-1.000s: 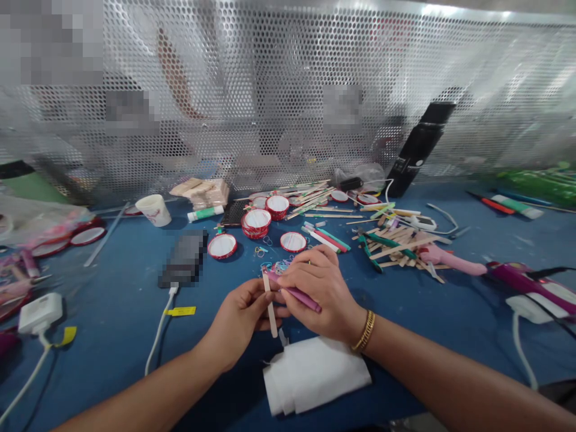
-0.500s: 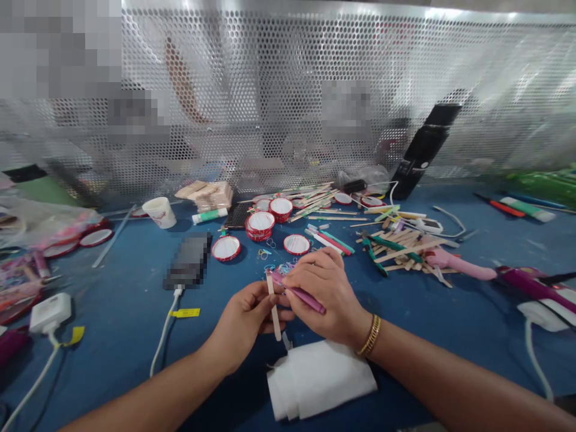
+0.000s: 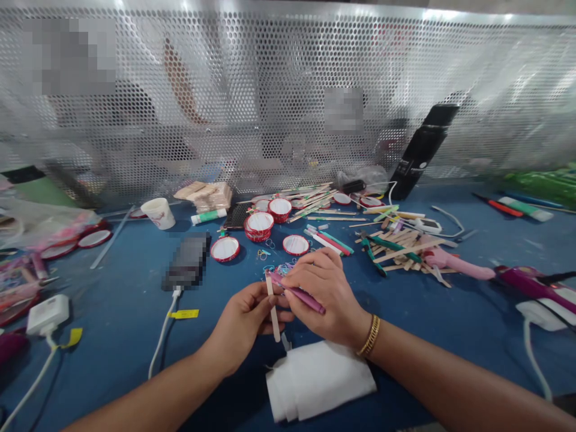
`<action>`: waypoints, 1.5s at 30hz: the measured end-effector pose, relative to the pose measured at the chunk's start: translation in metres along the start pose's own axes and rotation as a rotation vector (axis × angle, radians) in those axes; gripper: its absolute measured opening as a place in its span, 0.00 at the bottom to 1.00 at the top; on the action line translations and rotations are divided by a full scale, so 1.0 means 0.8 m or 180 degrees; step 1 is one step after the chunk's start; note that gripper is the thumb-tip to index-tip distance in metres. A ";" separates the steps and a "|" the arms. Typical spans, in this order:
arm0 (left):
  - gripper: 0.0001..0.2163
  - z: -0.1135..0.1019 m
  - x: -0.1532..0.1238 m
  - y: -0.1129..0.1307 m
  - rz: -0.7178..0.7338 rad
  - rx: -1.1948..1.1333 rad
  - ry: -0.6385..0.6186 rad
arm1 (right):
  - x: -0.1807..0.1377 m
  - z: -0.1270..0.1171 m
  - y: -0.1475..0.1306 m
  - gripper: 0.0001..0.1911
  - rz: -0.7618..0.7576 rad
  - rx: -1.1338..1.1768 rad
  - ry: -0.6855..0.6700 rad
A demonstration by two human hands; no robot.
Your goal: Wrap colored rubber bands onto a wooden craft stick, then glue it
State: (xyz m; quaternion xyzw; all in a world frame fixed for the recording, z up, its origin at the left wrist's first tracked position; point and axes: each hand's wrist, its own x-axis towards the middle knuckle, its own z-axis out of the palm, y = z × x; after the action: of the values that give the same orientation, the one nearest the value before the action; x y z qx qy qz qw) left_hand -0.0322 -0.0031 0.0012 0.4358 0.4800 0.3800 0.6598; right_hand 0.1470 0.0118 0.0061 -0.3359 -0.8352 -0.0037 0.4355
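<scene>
Above the surface (image 3: 112, 324), we seem to be working the upper end of a wooden stick (image 3: 274, 321), pinched in the grip of our left hand (image 3: 245, 315), with a purple pen-like tool (image 3: 308, 300) clamped in our right hand (image 3: 321, 288), and the next touch calls for steadiness.

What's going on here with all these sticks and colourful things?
Someone is holding a flat wooden stick in their left hand. Their right hand holds a purple pen-like tool, with its tip at the stick's far end. Beyond the hands lie small coloured loops and red-rimmed round pieces. A folded white cloth lies nearer the person.
</scene>
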 end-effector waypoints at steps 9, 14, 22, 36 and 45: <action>0.12 0.000 0.000 -0.001 -0.0004 0.0012 -0.0004 | 0.000 -0.001 0.002 0.04 0.0005 0.0025 -0.0019; 0.12 0.000 0.001 -0.002 0.0003 0.0018 -0.0030 | 0.000 0.000 0.001 0.03 0.0019 0.0000 -0.0004; 0.12 -0.001 0.000 -0.003 0.0007 0.0045 -0.0009 | 0.000 -0.001 0.002 0.03 0.0039 -0.0003 -0.0021; 0.11 -0.001 0.000 -0.004 0.0014 0.0028 -0.0019 | 0.001 -0.002 0.001 0.03 0.0032 -0.0020 0.0009; 0.11 0.002 -0.001 -0.001 0.0004 0.0050 0.0000 | 0.001 -0.003 -0.001 0.03 -0.0048 0.0007 0.0064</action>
State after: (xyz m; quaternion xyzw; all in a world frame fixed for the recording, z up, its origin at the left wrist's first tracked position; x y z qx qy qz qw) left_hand -0.0306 -0.0041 0.0013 0.4412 0.4827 0.3766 0.6561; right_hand 0.1483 0.0107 0.0085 -0.3291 -0.8333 -0.0094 0.4442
